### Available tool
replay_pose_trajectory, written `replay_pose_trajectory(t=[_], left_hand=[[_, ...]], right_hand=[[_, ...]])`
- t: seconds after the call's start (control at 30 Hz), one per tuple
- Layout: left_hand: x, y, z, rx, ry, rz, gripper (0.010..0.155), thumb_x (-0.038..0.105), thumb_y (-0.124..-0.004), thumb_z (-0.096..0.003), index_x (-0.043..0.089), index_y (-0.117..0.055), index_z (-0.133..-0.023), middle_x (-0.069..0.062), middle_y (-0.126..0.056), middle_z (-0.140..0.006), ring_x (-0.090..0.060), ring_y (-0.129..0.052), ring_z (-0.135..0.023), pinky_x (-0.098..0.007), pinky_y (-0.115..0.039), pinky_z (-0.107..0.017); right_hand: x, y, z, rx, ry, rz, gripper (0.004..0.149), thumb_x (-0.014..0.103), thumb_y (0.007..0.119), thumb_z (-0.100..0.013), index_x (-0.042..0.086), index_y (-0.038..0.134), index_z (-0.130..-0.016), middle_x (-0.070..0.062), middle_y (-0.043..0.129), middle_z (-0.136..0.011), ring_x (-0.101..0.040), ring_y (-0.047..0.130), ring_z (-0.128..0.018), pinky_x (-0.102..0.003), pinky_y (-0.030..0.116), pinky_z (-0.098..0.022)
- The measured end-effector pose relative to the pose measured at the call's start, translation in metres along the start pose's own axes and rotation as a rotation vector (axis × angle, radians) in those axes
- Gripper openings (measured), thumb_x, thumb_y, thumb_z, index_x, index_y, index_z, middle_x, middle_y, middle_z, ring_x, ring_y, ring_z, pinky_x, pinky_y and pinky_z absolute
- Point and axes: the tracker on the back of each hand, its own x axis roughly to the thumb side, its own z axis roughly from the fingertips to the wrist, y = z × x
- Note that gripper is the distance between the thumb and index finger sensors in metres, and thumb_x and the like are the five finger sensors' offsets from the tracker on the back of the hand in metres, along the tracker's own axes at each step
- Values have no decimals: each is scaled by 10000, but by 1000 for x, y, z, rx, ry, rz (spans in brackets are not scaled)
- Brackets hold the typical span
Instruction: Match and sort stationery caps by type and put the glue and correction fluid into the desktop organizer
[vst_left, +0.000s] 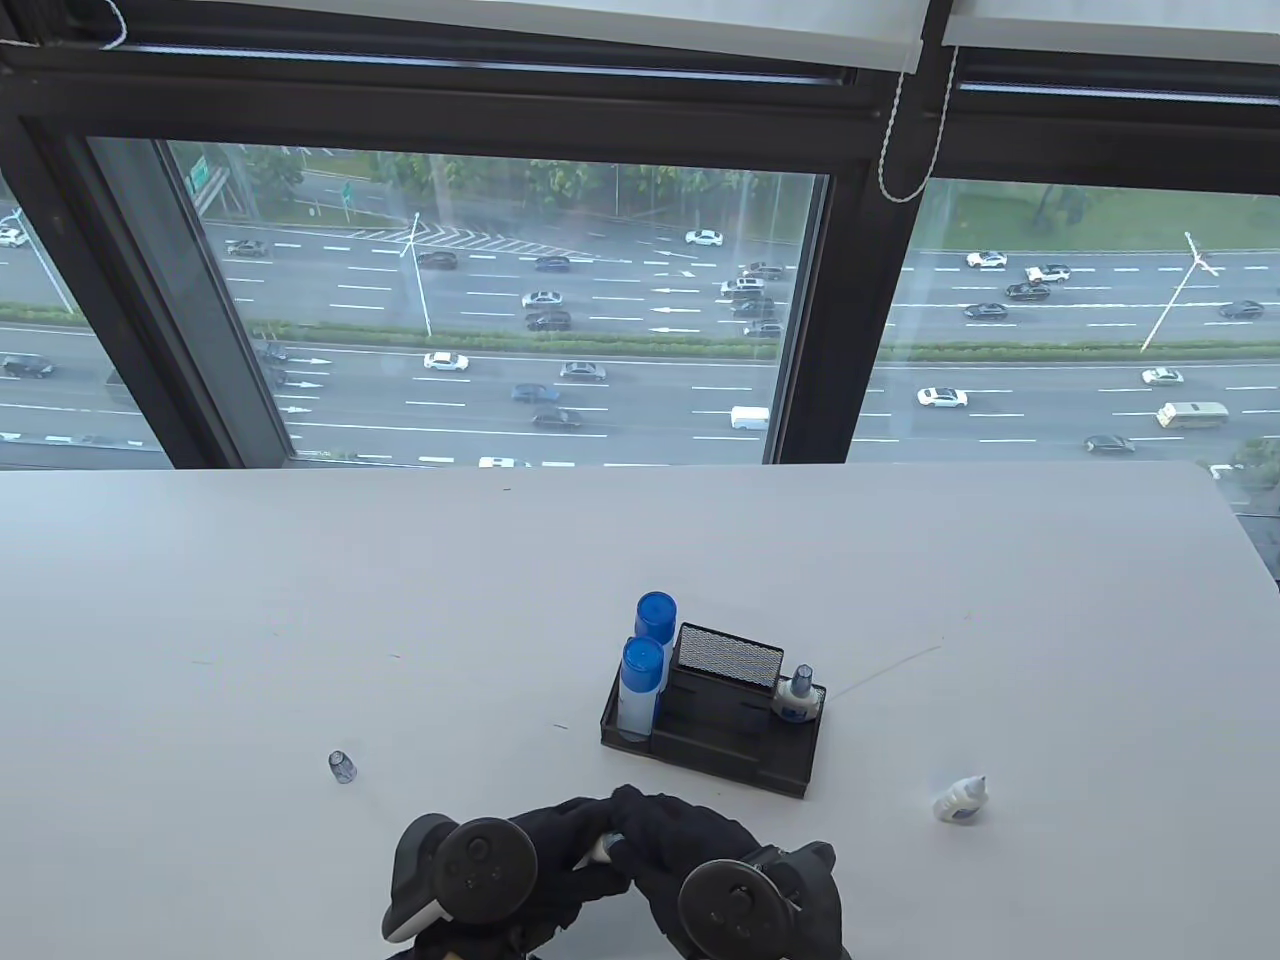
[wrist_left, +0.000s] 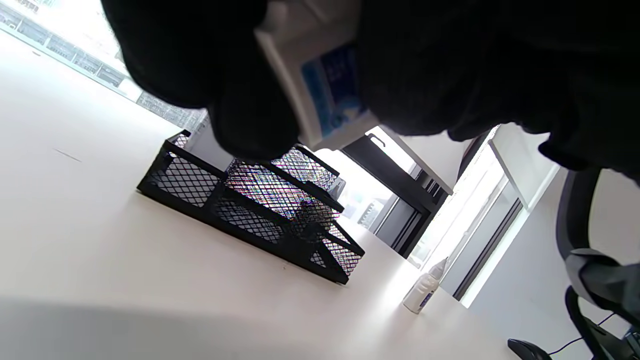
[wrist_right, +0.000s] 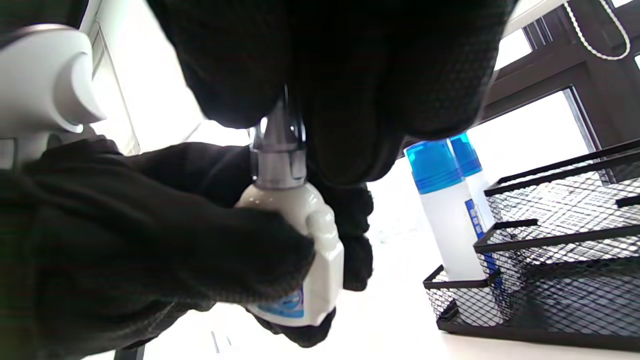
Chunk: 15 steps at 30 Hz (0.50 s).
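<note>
near the desk's front edge, left hand gripped the correction fluid bottle by its body; right hand pinched its grey cap. judged light, rigid, slick plastic: best held at the flat-sided body, not the cap.

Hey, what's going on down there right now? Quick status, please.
Left hand holds correction fluid bottle; right hand pinches its grey cap. Two glue sticks stand in the organizer. Nothing in the way.
</note>
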Motion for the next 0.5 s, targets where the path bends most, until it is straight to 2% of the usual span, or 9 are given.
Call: replay_pose_trajectory(t=[0.2,0.27,0.3,0.5], left_hand=[[-1,-3,2,-18,42,-8,593,477,-877,-474,269,-739,-1011,5,-924,-963,-192,-1068,-728,-463,-854,-583],[-2,-5,3,-33,34,-29,600,479,-861,-489,279,-703,-1032,12,-896,-988,-172,-1047,-755,-459,-844,-598],[-2,-5,4,-1,39,-40,601,478,-861,-490,281,-700,-1035,11,-893,-991,-176,-1043,-760,-464,-841,-599],[0,-4,6,19,31,-143,602,472,-855,-495,283,-688,-1041,5,-878,-1008,-187,-1030,-787,-476,-829,-616]], right_hand=[[-8,5,2,11,-7,-51,465,321,846,-478,181,818,-920,-118,936,-815,-228,1008,-597,-438,837,-515],[-7,4,4,1,-2,3,521,351,836,-483,167,775,-966,-115,919,-847,-242,998,-621,-445,826,-524],[-7,5,4,4,2,23,543,356,832,-485,167,751,-987,-108,910,-859,-240,994,-630,-444,823,-530],[-4,15,5,8,-12,52,516,346,831,-484,179,764,-967,-90,918,-840,-230,994,-622,-440,823,-529]])
